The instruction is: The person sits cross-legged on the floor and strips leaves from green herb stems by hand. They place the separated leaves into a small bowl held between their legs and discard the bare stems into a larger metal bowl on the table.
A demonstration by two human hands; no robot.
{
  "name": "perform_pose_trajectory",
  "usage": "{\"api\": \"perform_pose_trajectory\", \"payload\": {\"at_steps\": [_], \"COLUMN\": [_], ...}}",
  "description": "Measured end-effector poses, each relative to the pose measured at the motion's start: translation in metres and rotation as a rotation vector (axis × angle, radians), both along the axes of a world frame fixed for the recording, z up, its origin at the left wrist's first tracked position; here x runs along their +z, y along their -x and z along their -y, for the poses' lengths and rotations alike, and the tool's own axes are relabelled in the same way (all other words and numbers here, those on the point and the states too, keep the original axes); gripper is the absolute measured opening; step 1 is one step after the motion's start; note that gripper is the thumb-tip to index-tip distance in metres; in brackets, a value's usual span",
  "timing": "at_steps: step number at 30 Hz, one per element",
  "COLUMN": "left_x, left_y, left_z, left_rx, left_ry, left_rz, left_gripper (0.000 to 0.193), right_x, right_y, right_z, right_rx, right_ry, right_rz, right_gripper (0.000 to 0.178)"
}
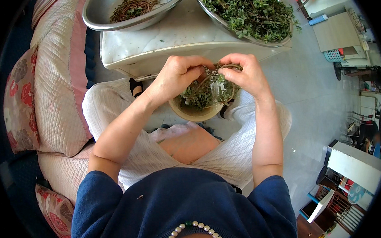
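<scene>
My left hand [177, 76] and my right hand [248, 74] are close together, with thumbs and fingers pinched on a leafy plant stem [209, 79]. The stem's thin, brownish part curves between my fingertips, and its leaves hang downward. Below them, between my knees, is a pale yellow bowl [197, 117] with small-leaved greens [193, 100] in it. A metal basin [102, 25] at the far left holds a heap of bare reddish-brown stems [138, 5]. Another metal basin [228, 29], at the far right, is heaped with uncut-looking leafy greens [254, 15].
Both basins stand on a white marble-topped table [168, 33] in front of me. A quilted sofa [59, 62] with floral cushions [20, 101] runs along the left. Grey tiled floor [309, 115] spreads to the right, toward a white cabinet [354, 164] and shelves.
</scene>
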State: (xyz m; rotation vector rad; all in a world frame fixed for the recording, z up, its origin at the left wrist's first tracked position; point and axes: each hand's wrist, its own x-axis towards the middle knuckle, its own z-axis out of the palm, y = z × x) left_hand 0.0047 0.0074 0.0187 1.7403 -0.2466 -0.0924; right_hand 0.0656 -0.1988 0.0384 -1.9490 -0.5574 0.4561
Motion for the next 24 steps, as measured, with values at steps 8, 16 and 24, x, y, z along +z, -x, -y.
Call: {"api": "perform_pose_trajectory", "payload": {"at_steps": [8, 16, 24], "left_x": [0.001, 0.007, 0.008], "left_y": [-0.007, -0.003, -0.004], "left_z": [-0.012, -0.009, -0.006], "left_rx": [-0.121, -0.054, -0.069], "left_ry": [0.002, -0.051, -0.19], "left_rz": [-0.175, 0.039, 0.354], "left_gripper": [0.025, 0.024, 0.023], "right_x": [0.0, 0.0, 0.001], "right_y": [0.002, 0.003, 0.004], "right_z": [-0.004, -0.006, -0.006], "right_rx": [0.034, 0.027, 0.034], "right_ry": [-0.008, -0.007, -0.008], "right_rz": [-0.017, -0.025, 0.001], "right_gripper": [0.024, 0.023, 0.023]}}
